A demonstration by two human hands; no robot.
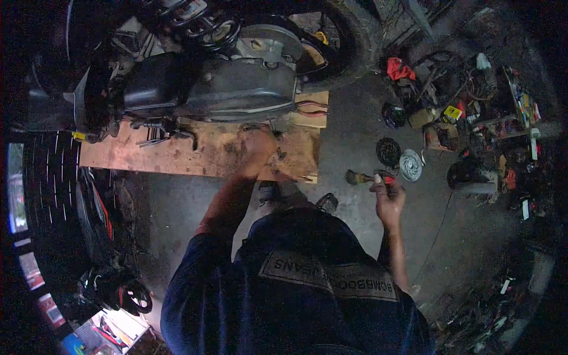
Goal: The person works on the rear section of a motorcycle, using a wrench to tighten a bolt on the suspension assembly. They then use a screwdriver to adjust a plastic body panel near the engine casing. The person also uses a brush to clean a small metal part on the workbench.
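My right hand (389, 202), out over the floor on the right, is closed around a paintbrush (360, 177) whose dark bristles point left. Something red shows at its fingers. Over a wooden board (219, 148), my left hand (259, 148) is curled beside the lower edge of a scooter's grey engine casing (239, 86). What its fingers hold, if anything, is hidden. A small dark metal part (255, 127) lies just beyond that hand. Two finned discs, a dark one (388, 151) and a silver one (410, 165), lie on the floor past the brush.
The scooter's wheel (349, 47) stands at the top. A black lever-like part (186, 137) rests at the board's left. Tools and parts crowd the right side, with a red cloth (400, 68) and a yellow box (452, 113). Another motorbike (97, 207) stands at left.
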